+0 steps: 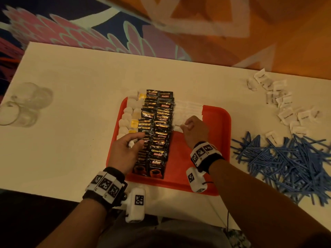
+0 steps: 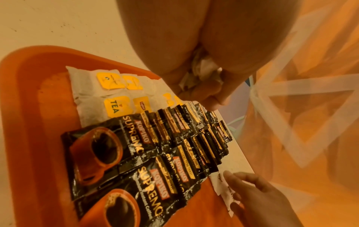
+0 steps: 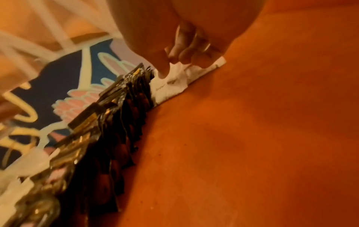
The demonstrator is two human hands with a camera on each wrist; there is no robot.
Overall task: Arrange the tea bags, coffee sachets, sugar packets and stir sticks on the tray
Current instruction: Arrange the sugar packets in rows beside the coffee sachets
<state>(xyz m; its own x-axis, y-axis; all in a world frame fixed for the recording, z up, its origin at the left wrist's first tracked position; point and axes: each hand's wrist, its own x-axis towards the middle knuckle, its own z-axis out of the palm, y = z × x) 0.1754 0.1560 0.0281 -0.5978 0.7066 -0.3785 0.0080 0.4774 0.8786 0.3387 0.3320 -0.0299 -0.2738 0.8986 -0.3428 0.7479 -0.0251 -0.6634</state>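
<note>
A: Sugar packet (image 1: 180, 126) pinched in my right hand (image 1: 194, 129), going down on the tray (image 1: 217, 140) beside the coffee sachets (image 1: 158, 129).

B: Left hand (image 1: 125, 151)?

A: Curled round spare white packets (image 2: 202, 67), I think. I'd overlap this one squarely, edge tight against the coffee.

Dim, warm orange light tints all three views; the carpet (image 1: 179, 24) smears with motion blur, the right wrist view is soft throughout (edges bend strongly), glare glints off the coffee sachets (image 2: 174, 138).
</note>
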